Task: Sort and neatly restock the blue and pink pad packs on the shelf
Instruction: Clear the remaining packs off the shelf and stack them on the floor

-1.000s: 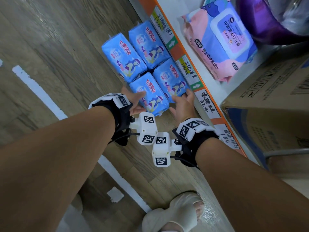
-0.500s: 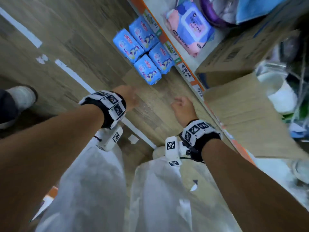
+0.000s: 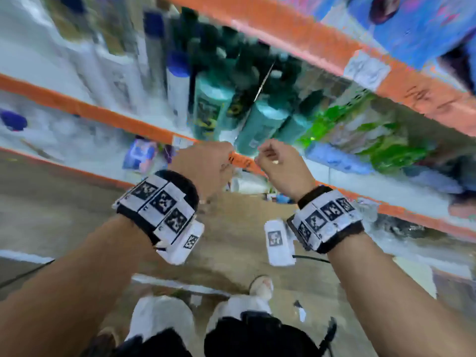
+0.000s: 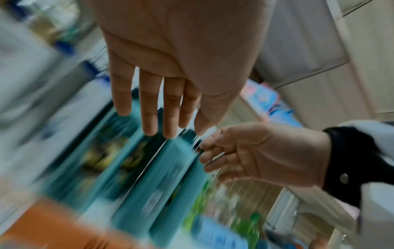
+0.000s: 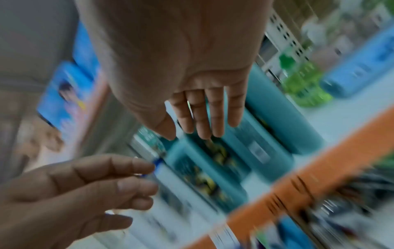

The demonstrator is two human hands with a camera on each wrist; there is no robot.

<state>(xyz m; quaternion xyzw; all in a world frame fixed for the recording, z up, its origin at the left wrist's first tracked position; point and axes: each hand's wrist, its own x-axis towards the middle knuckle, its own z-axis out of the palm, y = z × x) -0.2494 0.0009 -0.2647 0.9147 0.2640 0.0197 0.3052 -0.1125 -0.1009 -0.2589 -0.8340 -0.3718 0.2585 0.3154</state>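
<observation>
Everything is motion-blurred. My left hand (image 3: 206,166) and right hand (image 3: 280,166) are raised side by side in front of a shelf, and both hold nothing. In the left wrist view the left hand (image 4: 162,101) shows straight fingers. The right wrist view shows the right hand (image 5: 204,109) with relaxed, nearly straight fingers. A blue pack with a printed figure (image 3: 412,24) lies on the upper shelf at the top right, and it appears at the left in the right wrist view (image 5: 64,94). A blue and pink pack (image 3: 140,154) sits on a lower shelf. The packs on the floor are out of view.
Teal bottles (image 3: 260,124) stand on the shelf just beyond my hands, with green bottles (image 3: 386,143) to their right and white bottles (image 3: 177,88) to their left. Orange shelf edges (image 3: 103,112) run across the view. My legs and a shoe (image 3: 260,287) are below.
I have let go of the blue packs on the floor and stood up. Both hands rose, empty, from floor level to the shelf with the teal bottles.
</observation>
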